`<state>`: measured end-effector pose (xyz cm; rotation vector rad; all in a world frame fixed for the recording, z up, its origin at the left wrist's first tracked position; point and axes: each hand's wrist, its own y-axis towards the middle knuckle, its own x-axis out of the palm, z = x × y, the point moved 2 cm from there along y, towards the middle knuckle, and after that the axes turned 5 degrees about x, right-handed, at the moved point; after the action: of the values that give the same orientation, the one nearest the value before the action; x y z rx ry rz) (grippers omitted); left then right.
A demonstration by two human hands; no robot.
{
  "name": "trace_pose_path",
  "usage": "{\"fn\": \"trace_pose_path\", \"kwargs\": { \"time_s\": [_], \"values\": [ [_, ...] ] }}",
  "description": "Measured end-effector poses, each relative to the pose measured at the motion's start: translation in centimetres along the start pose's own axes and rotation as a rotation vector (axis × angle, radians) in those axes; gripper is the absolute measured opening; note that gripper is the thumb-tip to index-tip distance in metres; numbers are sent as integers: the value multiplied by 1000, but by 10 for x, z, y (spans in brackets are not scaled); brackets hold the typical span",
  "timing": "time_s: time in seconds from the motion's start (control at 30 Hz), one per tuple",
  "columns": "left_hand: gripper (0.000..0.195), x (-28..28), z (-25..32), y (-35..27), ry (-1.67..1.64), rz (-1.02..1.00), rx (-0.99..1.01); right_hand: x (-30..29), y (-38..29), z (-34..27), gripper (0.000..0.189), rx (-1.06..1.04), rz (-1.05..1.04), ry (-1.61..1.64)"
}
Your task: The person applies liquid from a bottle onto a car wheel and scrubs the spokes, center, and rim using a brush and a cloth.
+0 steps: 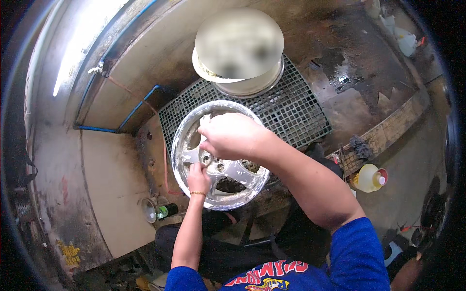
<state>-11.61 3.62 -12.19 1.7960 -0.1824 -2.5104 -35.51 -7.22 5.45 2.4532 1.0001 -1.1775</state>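
Observation:
An alloy car wheel (238, 170) lies before me, its rim and spokes patched with white flaking residue. My left hand (198, 178) grips a spoke at the wheel's left side, and a gold-coloured bracelet circles that wrist. Over the upper half of the wheel, my right hand (231, 134) is curled with its fingers around a narrow pale strip (205, 120). The hand hides most of that strip, so its exact kind is unclear. Dark residue shows between the lower spokes.
Behind the wheel, a second pale wheel (251, 87), blurred on top, stands on a green plastic grating (298, 105). Blue pipe (136, 107) runs along the left wall. A jug of yellowish liquid (367, 178) stands at right; a green-labelled bottle (164, 211) lies at lower left.

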Motion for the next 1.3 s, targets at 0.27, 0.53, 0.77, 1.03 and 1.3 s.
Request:
{"fn": "trace_pose_path", "kwargs": {
  "time_s": [0.27,0.53,0.77,1.03,1.3],
  "values": [
    [8,-33,14,0,-154,93,-247,-6,0,10,33,77,-39,-30],
    [19,-98,105,46,-1790,432,-449,37,6,-20,31,-70,104,337],
    [25,-119,121,49,-1439,137,-220,11,-30,-35,20,106,321,440],
    [22,-47,32,-134,-1441,427,-816,44,-205,164,17,714,898,932],
    [120,37,18,-193,-1764,483,-1461,264,-312,265,31,1464,237,238]
  ]
}}
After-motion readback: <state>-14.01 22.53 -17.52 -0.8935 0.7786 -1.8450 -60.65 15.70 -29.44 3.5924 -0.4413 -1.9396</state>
